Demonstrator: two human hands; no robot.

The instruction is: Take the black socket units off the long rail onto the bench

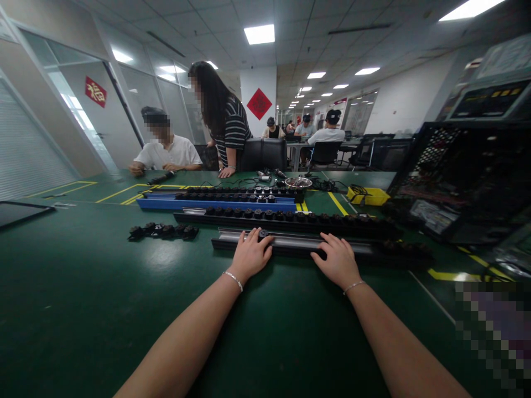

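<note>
Currently both hands are well apart from each other on the nearest black rail (292, 242), which lies across the bench (103, 298) directly ahead, beyond the wrists. The left hand (251, 256) is at the rail's left part, its fingers reaching over the channel beside a small black part (263, 235); whether they pinch that part or only touch it, I cannot tell. The right hand (338, 261) rests farther along the same rail, thumb and fingers spread apart over it, with a bare bright stretch of channel between the two hands. More dark parts (400, 249) sit toward the rail's right end, beyond the right hand, too dim to make out.

Just behind runs a second black rail (194, 218) carrying a row of round black parts (259, 214), and past that a blue rail (207, 204). A loose cluster of black parts (163, 231) lies left of the left hand, apart from the nearest rail. Farther back stand a shiny dish (298, 182) and, to the right, a yellow tray (373, 197). Across the bench one person (230, 124) leans with a hand on its surface; another (170, 152) sits alongside.
</note>
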